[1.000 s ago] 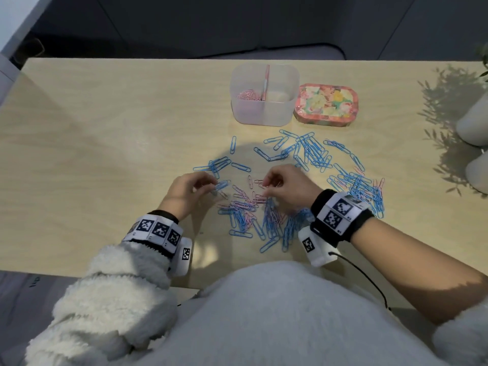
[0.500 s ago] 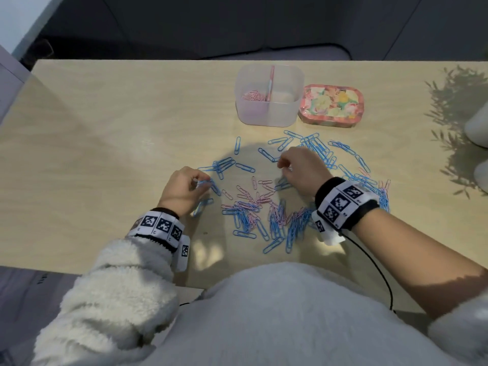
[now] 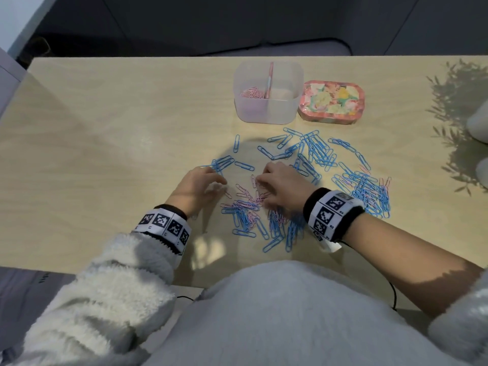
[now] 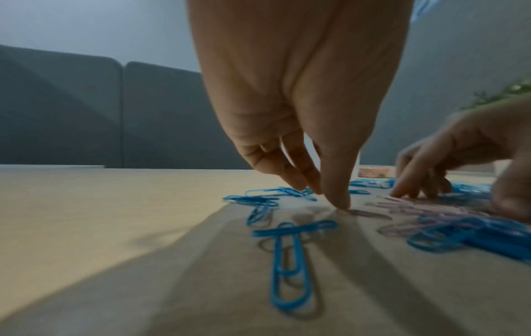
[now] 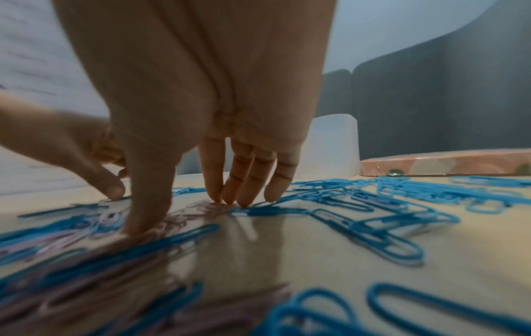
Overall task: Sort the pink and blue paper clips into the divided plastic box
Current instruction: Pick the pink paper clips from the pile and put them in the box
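Observation:
Blue paper clips lie scattered over the wooden table, with pink paper clips mixed in at the middle. The clear divided box stands at the back, with pink clips in its left compartment. My left hand rests straight fingertips on the table beside a bunch of blue clips. My right hand presses its spread fingers and thumb onto the mixed pile. Neither hand holds a clip.
A floral tin sits just right of the box. A dense heap of blue clips lies beyond my right wrist. White pots stand at the far right edge, and plant shadows fall there.
My right hand pulled back from the far blue clips toward me and to the left, onto the pink clips in the middle. The left hand shifted slightly right.

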### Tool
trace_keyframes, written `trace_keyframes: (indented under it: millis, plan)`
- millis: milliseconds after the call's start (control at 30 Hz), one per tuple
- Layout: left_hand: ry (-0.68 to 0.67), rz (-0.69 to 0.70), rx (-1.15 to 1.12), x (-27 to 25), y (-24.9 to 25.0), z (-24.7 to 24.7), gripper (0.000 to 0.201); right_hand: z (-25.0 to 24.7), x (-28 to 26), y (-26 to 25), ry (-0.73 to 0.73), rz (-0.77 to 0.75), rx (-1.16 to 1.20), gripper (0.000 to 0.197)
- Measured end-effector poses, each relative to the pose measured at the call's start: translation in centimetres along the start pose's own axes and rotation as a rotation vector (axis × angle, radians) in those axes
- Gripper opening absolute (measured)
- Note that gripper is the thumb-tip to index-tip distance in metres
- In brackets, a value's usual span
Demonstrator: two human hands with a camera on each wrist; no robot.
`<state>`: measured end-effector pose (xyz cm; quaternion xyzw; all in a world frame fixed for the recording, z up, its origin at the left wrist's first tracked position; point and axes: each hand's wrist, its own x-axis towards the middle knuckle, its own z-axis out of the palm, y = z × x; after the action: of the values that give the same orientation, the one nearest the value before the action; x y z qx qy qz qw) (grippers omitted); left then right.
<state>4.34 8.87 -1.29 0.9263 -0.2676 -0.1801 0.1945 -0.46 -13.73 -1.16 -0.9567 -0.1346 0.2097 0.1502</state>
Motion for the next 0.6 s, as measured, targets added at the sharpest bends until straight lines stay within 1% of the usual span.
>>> trace_keyframes:
  millis: [33,100,167,200,267,367,433,500,600]
  plan:
    - [-0.027,0.007,0.009,0.4,0.5,0.2,0.016,0.1,0.1,-0.2,0.011,0.002,0.000,0.053]
    - [-0.065,0.003,0.002,0.9,1.3,0.5,0.016,0.4,0.3,-0.5,0.059,0.010,0.049,0.041]
    - [-0.077,0.010,-0.003,1.4,2.1,0.8,0.015,0.5,0.4,-0.8,0.087,0.029,0.097,0.031]
    - [-0.077,0.017,-0.005,1.7,2.6,0.9,0.014,0.5,0.5,-0.8,0.092,0.040,0.119,0.029]
    - [-0.069,0.016,-0.015,2.2,3.3,1.1,0.014,0.4,0.5,-0.7,0.095,0.057,0.165,0.030]
    - [-0.027,0.002,-0.061,2.5,4.0,1.6,0.013,0.4,0.3,-0.6,0.088,0.056,0.212,0.042]
    - [-0.022,-0.007,-0.123,2.1,4.0,2.1,0.020,0.6,0.3,-0.8,0.094,0.063,0.206,0.043]
    - [-0.047,-0.001,-0.146,1.6,3.7,2.5,0.032,0.9,0.5,-1.0,0.113,0.069,0.176,0.038]
    - [-0.061,-0.018,-0.144,0.8,3.4,2.7,0.043,0.8,1.0,-0.8,0.128,0.090,0.225,0.032]
